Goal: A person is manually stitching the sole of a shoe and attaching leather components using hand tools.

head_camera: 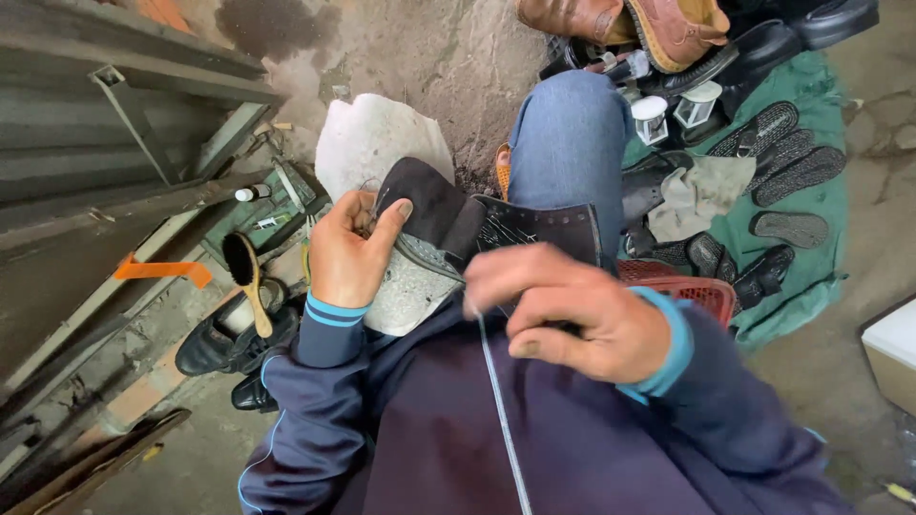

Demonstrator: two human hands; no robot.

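Left hand (348, 253) clamped on a dark shoe (458, 229), thumb over its upper edge, grey sole (410, 291) facing up; shoe sits on the lap against the jeans knee (568, 143). Right hand (572, 310) closed, pinching a pale thread (501, 410) that runs taut from the shoe down across the navy jacket. Wooden brush (246, 277) rests on a black shoe (224, 339) on the ground left of the lap. Red basket (701, 291) and green cloth (811, 238) with insoles to the right.

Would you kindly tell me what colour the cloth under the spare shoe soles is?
Green; the cloth shows best in the head view.
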